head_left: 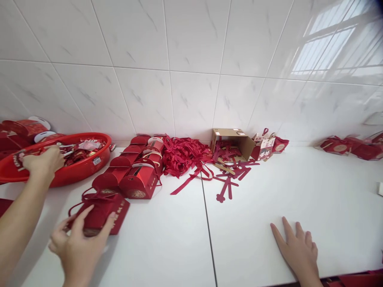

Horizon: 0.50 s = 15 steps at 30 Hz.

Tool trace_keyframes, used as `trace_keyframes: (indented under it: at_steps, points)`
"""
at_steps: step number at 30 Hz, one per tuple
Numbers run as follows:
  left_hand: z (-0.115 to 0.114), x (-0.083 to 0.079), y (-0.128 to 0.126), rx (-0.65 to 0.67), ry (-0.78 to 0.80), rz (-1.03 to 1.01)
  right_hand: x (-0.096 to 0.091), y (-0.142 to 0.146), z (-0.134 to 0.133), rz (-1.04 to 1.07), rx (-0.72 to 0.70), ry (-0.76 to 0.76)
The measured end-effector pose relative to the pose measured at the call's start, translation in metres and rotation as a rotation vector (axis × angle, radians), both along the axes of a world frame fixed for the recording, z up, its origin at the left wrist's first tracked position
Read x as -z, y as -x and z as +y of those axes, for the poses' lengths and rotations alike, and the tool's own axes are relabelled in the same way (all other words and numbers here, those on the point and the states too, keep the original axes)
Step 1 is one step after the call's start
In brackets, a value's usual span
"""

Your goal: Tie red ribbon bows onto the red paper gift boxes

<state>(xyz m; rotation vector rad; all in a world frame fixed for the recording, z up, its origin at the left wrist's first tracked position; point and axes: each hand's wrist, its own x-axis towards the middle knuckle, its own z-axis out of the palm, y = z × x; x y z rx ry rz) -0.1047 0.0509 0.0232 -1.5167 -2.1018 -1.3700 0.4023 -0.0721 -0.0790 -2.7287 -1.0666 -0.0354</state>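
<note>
Left hand: ours, half closed about the near side of a red gift box, thumb on its right side and fingers spread over its top and left.
Held gift box: resting on the white tabletop, left of the seam, nearer the front edge than the boxes behind it; we see gold lettering on its right side and a dark red ribbon handle looped at its left.
Right hand: ours, open and holding nothing, palm down with fingers fanned near the front edge, right of the seam.
Co-worker's hand: at the left, reaching into the basin; we cannot tell what it grasps.
Red plastic basin: toward the left of the back edge, with wrapped sweets inside.
Boxes in rows: just behind our held one, running to the back edge.
Ribbon heap: right beside those rows, one strand trailing forward.
Cardboard carton: at the back edge, open toward us, dark red strips spilling out.
Finished-looking red packages: along the back edge, far right.
</note>
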Motion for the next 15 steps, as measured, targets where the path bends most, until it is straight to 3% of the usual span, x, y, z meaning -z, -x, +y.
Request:
trace_keyframes:
  at_steps: [1,3,4,7,9,15]
  points:
    - [-0.007,0.005,-0.010,0.004,0.002,0.039,0.000,-0.001,0.000,-0.001,-0.003,-0.002]
    - [-0.022,0.013,-0.034,0.142,-0.030,0.046,-0.001,0.001,0.001,0.006,0.005,-0.001]
    - [-0.029,0.016,-0.046,0.266,-0.002,0.006,-0.003,0.003,0.002,0.017,0.013,0.007]
    - [-0.043,0.019,-0.072,0.859,0.212,0.032,-0.010,0.020,0.009,0.065,-0.005,0.059]
    - [-0.045,0.018,-0.080,1.102,0.313,0.053,-0.016,0.037,0.014,0.096,-0.097,0.097]
    - [-0.045,0.017,-0.091,1.217,0.296,0.023,-0.037,0.083,0.031,0.233,-0.471,0.167]
